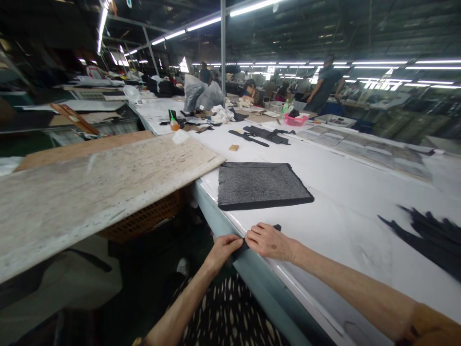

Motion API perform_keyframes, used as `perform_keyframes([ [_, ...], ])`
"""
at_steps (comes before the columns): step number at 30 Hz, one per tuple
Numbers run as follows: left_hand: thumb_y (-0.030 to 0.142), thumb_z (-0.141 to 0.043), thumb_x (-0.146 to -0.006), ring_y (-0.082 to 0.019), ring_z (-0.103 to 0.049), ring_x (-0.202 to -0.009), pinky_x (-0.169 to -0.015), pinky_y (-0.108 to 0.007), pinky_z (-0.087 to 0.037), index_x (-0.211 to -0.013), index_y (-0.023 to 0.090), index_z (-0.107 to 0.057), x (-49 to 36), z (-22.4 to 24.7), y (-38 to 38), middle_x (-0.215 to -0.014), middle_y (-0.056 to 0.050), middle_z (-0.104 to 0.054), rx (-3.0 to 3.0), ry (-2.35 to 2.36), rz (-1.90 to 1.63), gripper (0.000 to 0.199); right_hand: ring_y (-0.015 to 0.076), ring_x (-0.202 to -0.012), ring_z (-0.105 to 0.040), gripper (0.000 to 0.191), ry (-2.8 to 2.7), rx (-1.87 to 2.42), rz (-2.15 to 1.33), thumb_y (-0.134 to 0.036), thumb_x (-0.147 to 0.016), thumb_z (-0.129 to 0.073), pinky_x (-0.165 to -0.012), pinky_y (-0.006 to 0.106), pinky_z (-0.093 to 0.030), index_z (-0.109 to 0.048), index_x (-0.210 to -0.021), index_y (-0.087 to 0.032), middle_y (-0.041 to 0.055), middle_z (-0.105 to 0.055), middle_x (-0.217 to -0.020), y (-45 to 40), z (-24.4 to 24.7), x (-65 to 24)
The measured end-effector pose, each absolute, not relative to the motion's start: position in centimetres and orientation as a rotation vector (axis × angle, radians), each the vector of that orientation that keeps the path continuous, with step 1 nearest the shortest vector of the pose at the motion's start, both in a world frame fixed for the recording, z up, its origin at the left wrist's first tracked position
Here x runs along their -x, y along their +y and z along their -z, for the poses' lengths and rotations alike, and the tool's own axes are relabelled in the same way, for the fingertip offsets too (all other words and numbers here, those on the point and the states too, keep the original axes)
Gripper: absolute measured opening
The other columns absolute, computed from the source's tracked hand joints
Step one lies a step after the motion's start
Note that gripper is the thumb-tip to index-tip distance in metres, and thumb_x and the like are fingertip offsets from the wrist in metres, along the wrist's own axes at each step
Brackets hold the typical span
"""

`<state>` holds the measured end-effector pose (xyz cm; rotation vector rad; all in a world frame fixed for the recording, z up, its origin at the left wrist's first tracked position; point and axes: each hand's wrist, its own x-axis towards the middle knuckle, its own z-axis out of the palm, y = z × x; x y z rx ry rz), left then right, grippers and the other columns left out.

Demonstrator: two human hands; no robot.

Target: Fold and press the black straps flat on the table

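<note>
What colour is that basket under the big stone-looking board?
The basket is orange-brown, seen in the head view.

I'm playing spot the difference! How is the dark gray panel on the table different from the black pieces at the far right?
The dark gray panel lies flat with four sides, while the black pieces make a ragged heap with pointy ends. The panel looks speckled gray on top; the black pieces look plain black. Both rest on the white tabletop.
</note>
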<state>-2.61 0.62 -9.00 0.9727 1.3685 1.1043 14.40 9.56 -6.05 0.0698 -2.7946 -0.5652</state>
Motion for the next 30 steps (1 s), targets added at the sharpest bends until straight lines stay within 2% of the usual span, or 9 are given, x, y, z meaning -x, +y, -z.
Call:
perform_keyframes([
  [3, 0.043, -0.071, -0.057, -0.011, -0.038, -0.055, -0.056, -0.024, -0.03, -0.055, 0.015, -0.062, 2.6, 9.3, 0.7, -0.051, 0.003, -0.05, -0.859, 1.316, -1.143, 0.03, 0.0146, -0.071, -0.044, 0.018, -2.794, -0.014, 0.542, -0.008, -0.09, -0.041, -0.06, 0.03, -0.029, -0.055, -0.082, -0.015, 0.0019, -0.052, -0.077, 10.0, 6.2, -15.0],
  [6, 0.043, -0.073, -0.055, -0.01, -0.04, -0.054, -0.056, -0.024, -0.032, -0.055, 0.014, -0.064, 2.8, 9.6, 0.7, -0.052, 0.001, -0.053, -0.795, 1.268, -1.135, 0.03, 0.0146, -0.071, -0.045, 0.019, -2.811, 0.083, 0.501, -0.008, -0.091, -0.04, -0.064, 0.03, -0.031, -0.057, -0.084, -0.014, 0.003, -0.054, -0.078, 10.8, 6.2, -16.6],
  [12, 0.04, -0.072, -0.056, -0.011, -0.042, -0.054, -0.057, -0.024, -0.032, -0.057, 0.013, -0.065, 2.8, 9.9, 1.0, -0.052, 0.001, -0.054, -0.785, 1.258, -1.139, 0.027, 0.0157, -0.079, -0.048, 0.019, -2.793, 0.168, 0.411, -0.006, -0.09, -0.039, -0.069, 0.029, -0.034, -0.058, -0.09, -0.012, 0.0054, -0.057, -0.085, 11.8, 6.2, -19.6],
  [19, 0.041, -0.072, -0.054, -0.009, -0.039, -0.05, -0.051, -0.022, -0.028, -0.055, 0.013, -0.064, 4.3, 10.9, -0.1, -0.049, 0.002, -0.051, -0.755, 1.34, -1.124, 0.029, 0.0142, -0.072, -0.045, 0.018, -2.776, 0.037, 0.536, -0.006, -0.089, -0.042, -0.065, 0.029, -0.033, -0.058, -0.09, -0.011, 0.004, -0.055, -0.081, 11.2, 6.1, -17.5],
  [24, 0.044, -0.074, -0.052, -0.008, -0.039, -0.043, -0.045, -0.021, -0.026, -0.055, 0.013, -0.062, 6.0, 11.3, -2.0, -0.045, 0.002, -0.05, -0.647, 1.396, -1.059, 0.033, 0.0133, -0.071, -0.044, 0.016, -2.777, -0.135, 0.584, -0.008, -0.089, -0.044, -0.064, 0.029, -0.032, -0.057, -0.083, -0.014, 0.0029, -0.054, -0.083, 10.6, 6.1, -15.4],
  [30, 0.044, -0.072, -0.058, -0.009, -0.046, -0.048, -0.048, -0.021, -0.033, -0.062, 0.013, -0.065, 6.8, 10.1, -3.5, -0.053, 0.0, -0.057, -0.655, 1.405, -1.05, 0.032, 0.0135, -0.072, -0.045, 0.016, -2.786, -0.12, 0.59, -0.006, -0.089, -0.044, -0.064, 0.029, -0.033, -0.057, -0.083, -0.013, 0.0039, -0.054, -0.083, 10.5, 5.9, -16.2],
])
